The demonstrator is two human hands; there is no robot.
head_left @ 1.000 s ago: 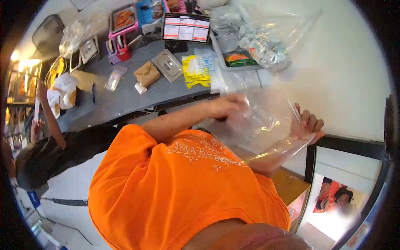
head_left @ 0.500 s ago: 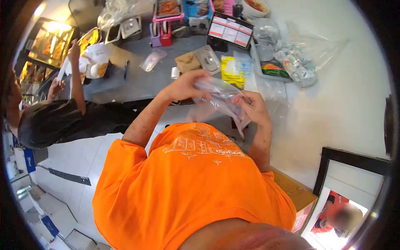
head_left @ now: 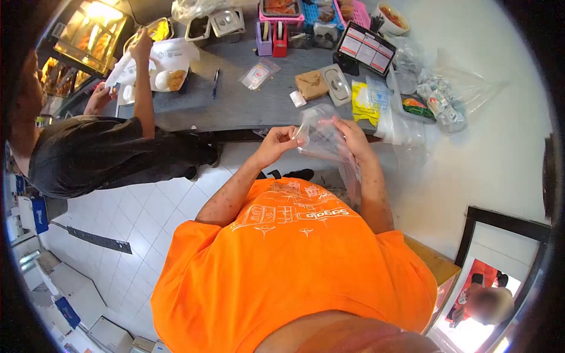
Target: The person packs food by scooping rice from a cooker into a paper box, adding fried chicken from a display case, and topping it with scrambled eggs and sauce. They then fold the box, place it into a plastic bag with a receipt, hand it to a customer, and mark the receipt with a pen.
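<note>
A clear plastic bag is stretched between my two hands, in front of the counter's near edge. My left hand pinches its left side with thumb and fingertips. On the other side, my right hand is closed on the bag's right edge, and part of the plastic hangs below it. Just beyond the hands lie a brown paper packet, a metal lid, a small white item and a yellow packet.
At the left a co-worker in a dark shirt handles white paper near food. Tape dispensers, a pen, a small clear packet and a tilted label board stand or lie on the counter.
The view has shifted, so the counter items appear farther right. My left hand has moved down to the bag's left side, and the bag is spread more openly between both hands.
</note>
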